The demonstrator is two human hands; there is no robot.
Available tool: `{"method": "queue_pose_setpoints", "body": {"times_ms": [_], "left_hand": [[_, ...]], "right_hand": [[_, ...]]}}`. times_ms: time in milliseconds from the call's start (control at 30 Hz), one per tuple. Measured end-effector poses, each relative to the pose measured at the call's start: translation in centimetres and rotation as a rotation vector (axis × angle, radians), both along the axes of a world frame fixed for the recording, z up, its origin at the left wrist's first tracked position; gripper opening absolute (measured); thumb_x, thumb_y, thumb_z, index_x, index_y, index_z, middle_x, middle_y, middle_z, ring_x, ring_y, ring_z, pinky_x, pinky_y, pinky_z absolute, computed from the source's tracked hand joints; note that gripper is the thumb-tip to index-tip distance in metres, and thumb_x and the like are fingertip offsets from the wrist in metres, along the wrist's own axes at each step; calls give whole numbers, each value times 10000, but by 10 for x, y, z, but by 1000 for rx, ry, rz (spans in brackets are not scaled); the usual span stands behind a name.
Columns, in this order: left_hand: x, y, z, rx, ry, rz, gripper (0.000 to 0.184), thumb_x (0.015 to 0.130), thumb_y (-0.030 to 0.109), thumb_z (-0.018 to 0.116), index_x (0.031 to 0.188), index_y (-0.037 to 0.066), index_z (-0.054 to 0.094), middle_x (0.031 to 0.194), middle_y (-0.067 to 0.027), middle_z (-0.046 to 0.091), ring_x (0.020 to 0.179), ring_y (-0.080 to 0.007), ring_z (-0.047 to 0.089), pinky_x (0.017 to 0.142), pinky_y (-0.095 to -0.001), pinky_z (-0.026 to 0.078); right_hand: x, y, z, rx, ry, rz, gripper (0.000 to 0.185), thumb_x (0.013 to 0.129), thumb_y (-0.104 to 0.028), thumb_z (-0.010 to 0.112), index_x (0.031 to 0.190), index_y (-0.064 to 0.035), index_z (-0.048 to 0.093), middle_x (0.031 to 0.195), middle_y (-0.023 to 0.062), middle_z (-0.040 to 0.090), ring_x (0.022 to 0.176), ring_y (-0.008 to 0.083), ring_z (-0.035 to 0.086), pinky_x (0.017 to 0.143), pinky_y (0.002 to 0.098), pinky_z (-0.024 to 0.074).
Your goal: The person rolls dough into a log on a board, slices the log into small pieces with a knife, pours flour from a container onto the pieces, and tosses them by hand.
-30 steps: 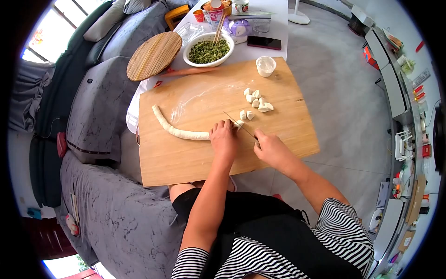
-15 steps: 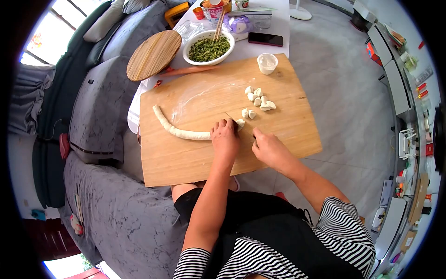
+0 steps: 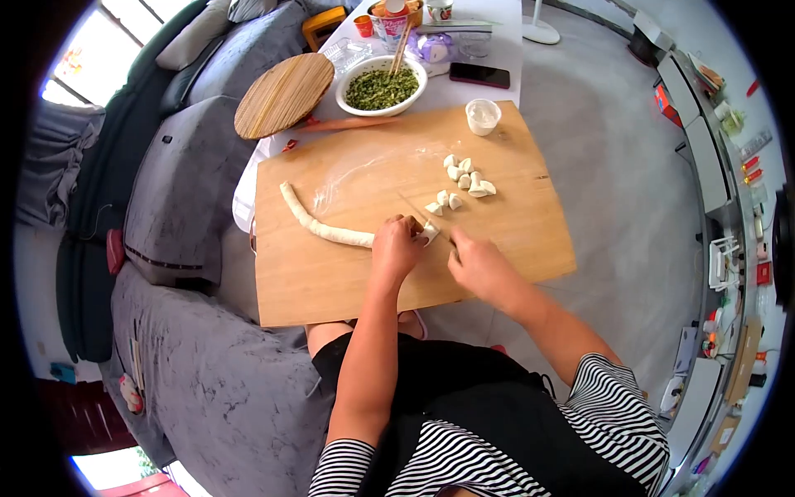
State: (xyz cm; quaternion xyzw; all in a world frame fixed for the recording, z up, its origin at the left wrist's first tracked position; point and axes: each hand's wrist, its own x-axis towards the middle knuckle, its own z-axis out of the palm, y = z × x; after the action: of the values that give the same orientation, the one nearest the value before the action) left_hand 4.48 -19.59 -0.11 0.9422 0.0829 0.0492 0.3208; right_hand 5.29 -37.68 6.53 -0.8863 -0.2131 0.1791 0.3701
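A long rope of dough (image 3: 319,227) curves across the wooden board (image 3: 331,290). Over its right end my left hand (image 3: 397,247) is closed, fingers bent round the dough, with a short end poking out to the right. My right hand (image 3: 479,263) grips a knife (image 3: 425,214) by its handle; the blade slants up and left, close by the dough end. Just beyond the blade lie a few cut dough pieces (image 3: 443,200), and farther back several more dough pieces (image 3: 469,176) sit in a cluster.
A small plastic cup (image 3: 483,117) stands at the board's back right. Behind the board are a white bowl of chopped greens (image 3: 381,87) with chopsticks (image 3: 401,48), a phone (image 3: 479,74), a round wooden lid (image 3: 284,96) and a rolling pin (image 3: 348,123).
Another cut piece now lies beside the front pair of dough pieces. The knife blade has tilted and shows more plainly. My left hand has shifted slightly left.
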Motion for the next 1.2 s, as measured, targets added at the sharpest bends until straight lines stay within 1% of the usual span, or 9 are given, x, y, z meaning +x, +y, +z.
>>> {"method": "queue_pose_setpoints", "body": {"times_ms": [133, 333, 733, 900, 933, 1000, 1033, 1100, 1200], "left_hand": [[3, 0, -9, -37, 42, 24, 170, 723, 147, 747, 820, 21, 688, 878, -148, 671, 911, -336, 631, 785, -429, 504], [1, -1, -15, -28, -20, -2, 165, 722, 143, 752, 811, 23, 681, 846, -158, 662, 853, -358, 627, 769, -451, 500], [1, -3, -19, -26, -97, 18, 174, 713, 164, 772, 808, 46, 687, 810, -147, 652, 847, -353, 623, 760, -454, 492], [4, 1, -36, 3, -41, 46, 238, 682, 190, 803, 820, 44, 674, 873, -148, 656, 878, -344, 624, 786, -452, 488], [2, 1, -24, 4, -48, 47, 238, 682, 190, 803, 820, 44, 674, 873, -148, 656, 878, -344, 624, 786, -452, 488], [-7, 4, 2, 168, -10, -37, 293, 659, 204, 823, 868, 61, 675, 937, -131, 661, 942, -328, 621, 818, -464, 476], [-9, 8, 8, 171, -18, -30, 293, 659, 204, 823, 868, 61, 675, 937, -131, 661, 942, -328, 621, 818, -464, 476], [-11, 14, 13, 369, 121, -43, 328, 676, 194, 808, 955, 74, 685, 959, -121, 660, 989, -339, 600, 864, -458, 462], [-6, 16, 3, 334, 163, -67, 334, 675, 223, 811, 947, 72, 690, 945, -125, 659, 979, -334, 607, 857, -450, 471]], "right_hand": [[-17, -1, -15, 33, -111, 34, 178, 893, -71, 528, 1020, 51, 506, 736, 308, 632, 737, 479, 636, 675, 555, 520], [-24, -1, -19, -17, -82, -25, 163, 889, -80, 549, 984, 36, 484, 726, 323, 606, 723, 501, 609, 648, 571, 485], [-20, 2, -22, -31, -46, -23, 167, 885, -70, 546, 998, 41, 491, 769, 314, 617, 770, 497, 609, 690, 562, 479], [-5, 12, -27, -81, -82, 25, 155, 861, -38, 525, 985, 55, 521, 812, 335, 633, 766, 490, 632, 707, 556, 512], [1, 13, -34, -80, -89, 27, 155, 861, -38, 525, 985, 55, 521, 812, 335, 633, 766, 490, 632, 707, 556, 512], [13, 19, -46, -55, -150, 73, 178, 860, -46, 516, 1007, 54, 532, 816, 315, 645, 704, 453, 653, 633, 522, 533], [17, 19, -27, -52, -158, 79, 178, 860, -46, 516, 1007, 54, 532, 816, 315, 645, 704, 453, 653, 633, 522, 533], [26, 15, 12, -29, 368, -34, 223, 863, -67, 522, 1047, 58, 534, 794, 277, 653, 625, 390, 660, 526, 465, 534], [46, 6, -6, 10, 259, -43, 251, 866, -87, 529, 1070, 61, 533, 786, 246, 654, 561, 329, 647, 431, 407, 508]]}}
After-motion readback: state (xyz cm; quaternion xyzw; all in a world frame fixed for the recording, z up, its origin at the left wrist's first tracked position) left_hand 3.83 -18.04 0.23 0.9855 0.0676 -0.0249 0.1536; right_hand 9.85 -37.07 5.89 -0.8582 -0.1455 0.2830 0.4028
